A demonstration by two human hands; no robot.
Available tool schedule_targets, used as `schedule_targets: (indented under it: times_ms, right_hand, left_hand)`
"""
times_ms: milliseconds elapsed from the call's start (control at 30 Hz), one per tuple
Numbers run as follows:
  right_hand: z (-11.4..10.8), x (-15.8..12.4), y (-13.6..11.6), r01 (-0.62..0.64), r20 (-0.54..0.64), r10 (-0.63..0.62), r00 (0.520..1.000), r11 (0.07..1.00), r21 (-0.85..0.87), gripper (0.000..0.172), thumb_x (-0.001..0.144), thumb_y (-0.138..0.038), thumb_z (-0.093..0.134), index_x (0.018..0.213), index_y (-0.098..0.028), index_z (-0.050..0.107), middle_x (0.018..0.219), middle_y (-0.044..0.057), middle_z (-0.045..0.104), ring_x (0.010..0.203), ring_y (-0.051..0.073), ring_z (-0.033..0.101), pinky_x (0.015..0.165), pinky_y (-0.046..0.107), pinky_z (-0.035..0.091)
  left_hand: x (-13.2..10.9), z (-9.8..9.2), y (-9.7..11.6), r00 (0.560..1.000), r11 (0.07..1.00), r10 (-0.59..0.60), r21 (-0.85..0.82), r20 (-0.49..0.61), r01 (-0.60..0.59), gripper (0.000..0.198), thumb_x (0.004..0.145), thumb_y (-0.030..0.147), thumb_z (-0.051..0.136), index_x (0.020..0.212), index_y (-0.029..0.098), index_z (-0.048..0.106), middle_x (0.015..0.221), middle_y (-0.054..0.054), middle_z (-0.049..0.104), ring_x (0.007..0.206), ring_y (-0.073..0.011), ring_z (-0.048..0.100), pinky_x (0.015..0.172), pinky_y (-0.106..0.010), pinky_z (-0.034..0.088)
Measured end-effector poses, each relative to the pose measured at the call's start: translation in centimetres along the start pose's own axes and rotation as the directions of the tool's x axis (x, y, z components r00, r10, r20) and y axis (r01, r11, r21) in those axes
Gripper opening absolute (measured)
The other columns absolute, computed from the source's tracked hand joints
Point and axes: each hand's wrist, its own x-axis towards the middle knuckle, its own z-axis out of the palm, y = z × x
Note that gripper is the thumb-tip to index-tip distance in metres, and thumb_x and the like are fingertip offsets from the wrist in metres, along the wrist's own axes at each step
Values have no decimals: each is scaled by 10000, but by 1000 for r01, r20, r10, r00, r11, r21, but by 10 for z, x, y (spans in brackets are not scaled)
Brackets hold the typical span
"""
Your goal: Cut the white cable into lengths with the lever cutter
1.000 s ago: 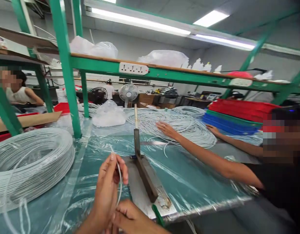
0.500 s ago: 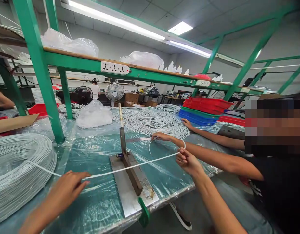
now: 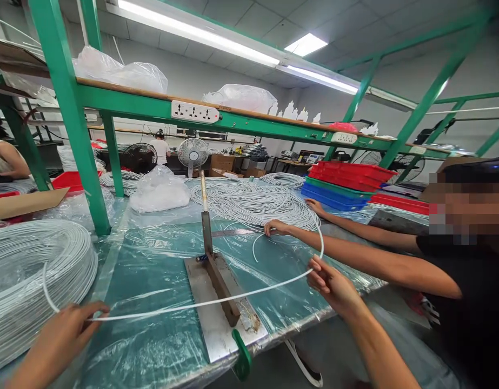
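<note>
Upper left: clear plastic bags (image 3: 119, 70) on a board shelf of the green steel frame (image 3: 66, 124). On its front rail, a white power strip (image 3: 194, 112). Centre, further back: a white fan (image 3: 193, 153).

Right of centre: red trays (image 3: 350, 173) stacked on green and blue ones.

On the film-covered desk (image 3: 152, 270): a bulging plastic bag (image 3: 159, 189) near the post, a cardboard sheet (image 3: 22, 202) at the left edge.

From the right, a co-worker's arm (image 3: 374, 265) stretched out, its hand (image 3: 275, 227) beside a loose heap of white cable (image 3: 249, 202).

Across the ceiling, lit tube lamps (image 3: 192, 33).
</note>
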Motion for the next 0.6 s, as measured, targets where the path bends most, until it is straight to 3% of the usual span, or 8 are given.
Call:
schedule_targets:
  times_ms: [67, 167, 333, 600]
  right_hand:
    - [6, -9, -1, 21, -3, -21, 1000, 1000, -13, 503, 592, -494, 791, 592, -176, 401, 375, -68, 362, 332, 26, 234, 372, 158, 240]
    - [16, -20, -6, 50, -11, -50, 999, 999, -18, 510, 600, -509, 785, 581, -177, 399, 373, -63, 362, 337, 31, 249, 381, 162, 266]
    - [31, -29, -11, -5, 2, 4, 1000, 996, 87, 519, 568, -460, 820, 569, -178, 384, 370, -72, 344, 332, 24, 203, 367, 155, 266]
    - [34, -31, -8, -34, 28, 31, 999, 995, 92, 490, 550, -427, 836, 567, -183, 411, 361, -73, 337, 333, 26, 190, 360, 154, 281]
  left_hand:
    - [-5, 10, -8, 1000, 1000, -16, 0, 25, 16, 358, 788, 430, 414, 898, 277, 718, 759, -49, 704, 738, -233, 652, 639, -288, 481]
    - [-12, 19, -13, 999, 999, -38, -11, -31, 38, 373, 797, 408, 386, 888, 274, 721, 849, -49, 717, 788, -233, 647, 677, -293, 483]
    - [-17, 29, -18, 1000, 1000, -23, 17, 12, 23, 374, 799, 393, 384, 893, 266, 723, 823, -40, 720, 767, -228, 644, 710, -287, 484]
    - [-19, 45, -30, 1000, 999, 12, -34, 3, -12, 335, 833, 419, 413, 921, 296, 712, 1011, 3, 711, 885, -237, 646, 796, -313, 496]
